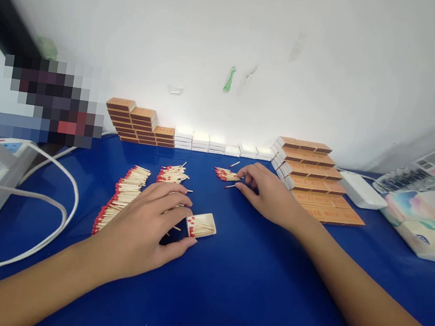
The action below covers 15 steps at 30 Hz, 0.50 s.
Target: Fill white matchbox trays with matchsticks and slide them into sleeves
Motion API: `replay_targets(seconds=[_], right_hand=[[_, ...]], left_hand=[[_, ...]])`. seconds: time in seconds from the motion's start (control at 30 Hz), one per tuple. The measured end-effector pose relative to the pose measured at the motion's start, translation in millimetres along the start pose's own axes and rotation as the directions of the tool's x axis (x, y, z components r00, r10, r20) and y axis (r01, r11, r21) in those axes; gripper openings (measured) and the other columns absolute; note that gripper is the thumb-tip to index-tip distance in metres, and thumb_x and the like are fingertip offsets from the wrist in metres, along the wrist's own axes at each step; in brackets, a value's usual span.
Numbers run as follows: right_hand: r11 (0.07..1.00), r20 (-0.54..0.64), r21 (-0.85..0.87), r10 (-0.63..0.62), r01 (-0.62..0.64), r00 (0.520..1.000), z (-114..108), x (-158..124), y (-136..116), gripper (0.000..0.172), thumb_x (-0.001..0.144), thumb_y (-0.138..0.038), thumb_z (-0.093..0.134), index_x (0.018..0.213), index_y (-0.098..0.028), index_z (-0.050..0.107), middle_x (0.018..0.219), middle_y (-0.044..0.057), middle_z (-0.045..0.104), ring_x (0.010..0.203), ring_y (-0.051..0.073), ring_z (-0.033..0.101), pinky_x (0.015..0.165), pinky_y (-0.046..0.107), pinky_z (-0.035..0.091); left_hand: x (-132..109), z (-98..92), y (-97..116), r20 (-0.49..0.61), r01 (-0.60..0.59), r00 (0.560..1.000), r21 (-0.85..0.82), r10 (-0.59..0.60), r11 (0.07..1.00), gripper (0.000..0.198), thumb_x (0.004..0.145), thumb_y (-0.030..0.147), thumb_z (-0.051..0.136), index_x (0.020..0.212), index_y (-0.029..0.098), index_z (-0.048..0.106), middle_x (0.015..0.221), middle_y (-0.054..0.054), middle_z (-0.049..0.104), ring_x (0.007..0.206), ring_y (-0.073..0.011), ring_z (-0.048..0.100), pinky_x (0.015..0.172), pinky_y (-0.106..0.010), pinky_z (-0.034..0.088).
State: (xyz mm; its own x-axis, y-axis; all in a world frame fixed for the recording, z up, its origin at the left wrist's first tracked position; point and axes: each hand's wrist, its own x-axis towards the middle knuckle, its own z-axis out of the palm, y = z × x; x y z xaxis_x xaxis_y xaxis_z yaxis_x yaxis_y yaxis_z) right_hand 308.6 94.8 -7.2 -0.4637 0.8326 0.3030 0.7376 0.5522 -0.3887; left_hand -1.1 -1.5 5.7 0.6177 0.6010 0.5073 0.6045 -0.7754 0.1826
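Left forearm enters from lower left. Left hand (144, 225) is palm down at centre frame with fingers half curled, thumb and index clamped on the left end of the matchbox tray (204, 226). The tray lies flat on the blue table (247, 297), part-filled with matches. Right arm enters from lower right. Right hand (267, 194) is palm down, fingers together, tips on a small match pile (224, 174) at upper centre. Can't tell if it's pinching any.
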Motion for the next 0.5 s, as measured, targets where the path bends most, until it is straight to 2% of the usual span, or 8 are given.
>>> replay_targets(seconds=[0.07,0.3,0.5], right_hand=[[1.000,-0.016,-0.010,-0.015,0.015,1.000,2.4,0.9,1.6,0.013,0.102,-0.027,0.060,0.113,-0.023,0.066,0.101,0.006,0.060,0.088,0.022,0.061,0.080,0.037,0.050],[1.000,-0.003,0.019,-0.023,0.023,1.000,2.4,0.2,-0.7,0.010,0.102,-0.026,0.057,0.099,-0.022,0.066,0.101,0.007,0.059,0.085,0.020,0.060,0.079,0.036,0.050],[0.999,0.069,0.046,0.002,-0.005,0.998,-3.6,-0.9,-8.9,0.014,0.104,-0.029,0.055,0.095,-0.021,0.063,0.101,0.007,0.060,0.083,0.019,0.060,0.077,0.035,0.050]], left_hand=[[-0.5,0.5,-0.4,0.002,0.005,1.000,0.002,-0.005,1.000,0.021,0.096,0.034,0.074,0.108,0.018,0.073,0.117,-0.010,0.076,0.129,-0.0305,0.063,0.114,-0.051,0.055],[-0.8,-1.5,0.7,0.016,0.006,1.000,-0.001,-0.006,1.000,0.020,0.097,0.034,0.073,0.109,0.018,0.073,0.117,-0.009,0.075,0.129,-0.0301,0.063,0.114,-0.050,0.054],[0.7,-1.8,0.8,0.014,0.004,1.000,-0.006,-0.003,1.000,0.019,0.096,0.032,0.073,0.109,0.018,0.073,0.116,-0.010,0.076,0.128,-0.0306,0.063,0.113,-0.052,0.055]])
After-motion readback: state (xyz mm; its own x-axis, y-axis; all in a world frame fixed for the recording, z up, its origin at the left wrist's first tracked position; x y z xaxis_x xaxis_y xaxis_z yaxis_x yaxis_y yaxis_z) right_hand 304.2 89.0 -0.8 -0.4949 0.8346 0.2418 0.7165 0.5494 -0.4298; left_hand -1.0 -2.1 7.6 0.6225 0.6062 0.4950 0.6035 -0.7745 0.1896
